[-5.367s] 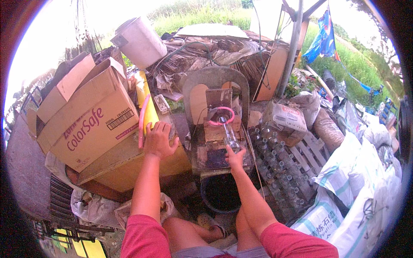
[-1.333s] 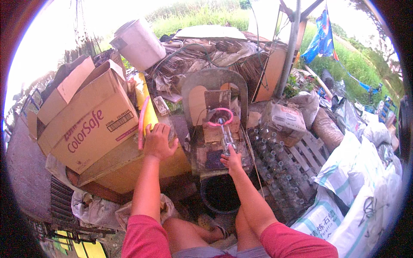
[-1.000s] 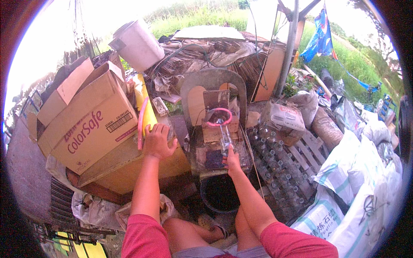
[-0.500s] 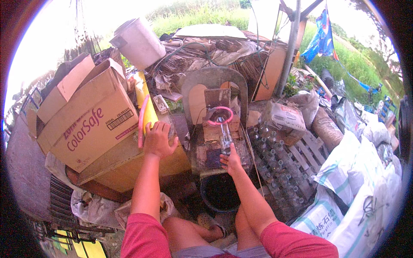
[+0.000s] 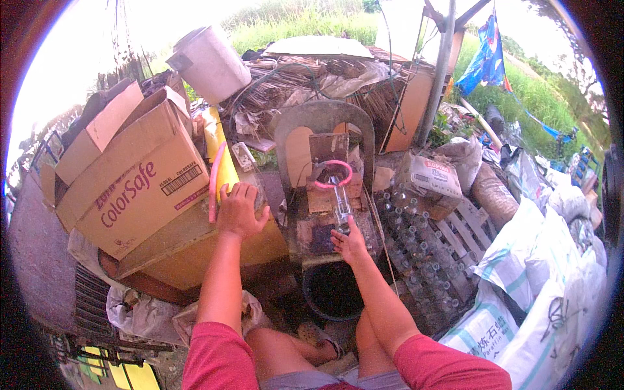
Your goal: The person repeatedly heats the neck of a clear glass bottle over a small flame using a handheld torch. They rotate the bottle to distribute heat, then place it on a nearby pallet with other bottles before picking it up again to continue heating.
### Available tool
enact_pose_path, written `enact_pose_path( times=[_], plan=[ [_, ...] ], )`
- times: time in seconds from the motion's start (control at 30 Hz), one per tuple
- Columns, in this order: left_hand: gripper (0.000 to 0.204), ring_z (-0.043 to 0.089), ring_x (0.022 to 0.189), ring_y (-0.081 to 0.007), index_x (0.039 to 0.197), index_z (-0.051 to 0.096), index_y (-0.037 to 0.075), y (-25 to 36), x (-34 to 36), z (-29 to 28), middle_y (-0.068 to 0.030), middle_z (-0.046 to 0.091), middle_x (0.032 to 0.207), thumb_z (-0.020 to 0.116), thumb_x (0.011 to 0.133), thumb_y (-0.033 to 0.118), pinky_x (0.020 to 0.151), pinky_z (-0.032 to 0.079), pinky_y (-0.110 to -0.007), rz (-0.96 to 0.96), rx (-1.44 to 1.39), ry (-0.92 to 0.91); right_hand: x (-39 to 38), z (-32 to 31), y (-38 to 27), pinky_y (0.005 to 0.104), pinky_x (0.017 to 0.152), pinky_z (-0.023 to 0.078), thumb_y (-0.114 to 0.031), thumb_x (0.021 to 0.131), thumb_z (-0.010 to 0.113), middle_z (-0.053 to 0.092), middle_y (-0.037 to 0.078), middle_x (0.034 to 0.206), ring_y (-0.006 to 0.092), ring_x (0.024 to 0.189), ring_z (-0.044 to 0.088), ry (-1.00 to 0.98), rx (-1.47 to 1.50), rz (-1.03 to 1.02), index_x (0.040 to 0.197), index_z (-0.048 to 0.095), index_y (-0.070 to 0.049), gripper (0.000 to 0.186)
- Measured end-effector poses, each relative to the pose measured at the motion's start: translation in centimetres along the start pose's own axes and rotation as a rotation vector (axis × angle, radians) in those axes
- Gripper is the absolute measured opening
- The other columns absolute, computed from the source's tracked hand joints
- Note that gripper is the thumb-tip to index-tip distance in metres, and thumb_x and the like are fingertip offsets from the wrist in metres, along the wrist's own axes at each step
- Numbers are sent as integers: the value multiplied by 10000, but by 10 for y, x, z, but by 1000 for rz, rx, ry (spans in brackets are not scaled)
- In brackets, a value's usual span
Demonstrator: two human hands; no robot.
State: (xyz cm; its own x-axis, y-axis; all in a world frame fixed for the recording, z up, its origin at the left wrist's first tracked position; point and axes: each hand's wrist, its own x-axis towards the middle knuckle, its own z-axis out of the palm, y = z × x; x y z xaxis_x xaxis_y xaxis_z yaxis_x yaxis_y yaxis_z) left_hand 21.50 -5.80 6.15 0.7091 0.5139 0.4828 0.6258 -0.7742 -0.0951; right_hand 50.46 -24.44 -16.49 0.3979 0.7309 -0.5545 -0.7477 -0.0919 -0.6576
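My right hand [image 5: 350, 243] grips the lower end of a clear glass bottle [image 5: 341, 207], thumb along its side. The bottle leans slightly, its upper end at a pink ring [image 5: 351, 173] in front of a wooden block stand on a grey plastic chair [image 5: 282, 140]. My left hand [image 5: 239, 212] rests with fingers outstretched and thumb apart at the lower end of a yellow cylindrical thing [image 5: 224, 162]. Beside those fingers a curved pink strip [image 5: 213, 192] stands against the yellow thing. What lies under my left palm is hidden.
A large open cardboard box [image 5: 133, 185] stands at left on a wooden table [image 5: 195, 263]. Below the chair sits a black bucket [image 5: 331, 292]. Several clear bottles [image 5: 422, 247] stand on the right by a pallet [image 5: 471, 224]. White sacks [image 5: 539, 273] fill the far right.
My right hand and the glass bottle have shifted very slightly. My left hand stays in the same place.
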Motion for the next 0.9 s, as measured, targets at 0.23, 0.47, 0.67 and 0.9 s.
enact_pose_path(
  times=[0.23,0.47,0.67,0.9],
  plan=[
    [581,674,1414,-348,1334,727,62,1,1,-2,-159,748,1378,834,946,482,1300,384,-673,2,-23,-5,2,-2,-6,518,877,536,-888,1032,729,805,141,1207,240,929,750,183,-214,-58,1802,361,-161,1120],
    [584,683,1378,-360,1322,721,81,-5,-1,7,-150,742,1334,842,914,481,1291,384,-682,24,-21,48,18,7,10,372,654,490,-629,1000,945,801,156,1168,205,792,782,322,-195,-280,1790,157,-105,1233],
    [583,688,1359,-364,1316,721,95,-6,-1,15,-138,739,1307,850,892,474,1284,382,-694,26,-26,83,10,-3,-2,428,758,517,-772,1040,817,809,122,1185,219,879,771,160,-84,-100,1799,277,-171,1108],
    [596,681,1373,-363,1322,719,88,-4,0,8,-141,737,1319,852,896,483,1291,371,-675,14,-13,43,-9,2,-9,503,925,511,-940,1060,619,812,82,1238,243,1006,736,45,22,4,1746,468,-356,913]
  ],
)
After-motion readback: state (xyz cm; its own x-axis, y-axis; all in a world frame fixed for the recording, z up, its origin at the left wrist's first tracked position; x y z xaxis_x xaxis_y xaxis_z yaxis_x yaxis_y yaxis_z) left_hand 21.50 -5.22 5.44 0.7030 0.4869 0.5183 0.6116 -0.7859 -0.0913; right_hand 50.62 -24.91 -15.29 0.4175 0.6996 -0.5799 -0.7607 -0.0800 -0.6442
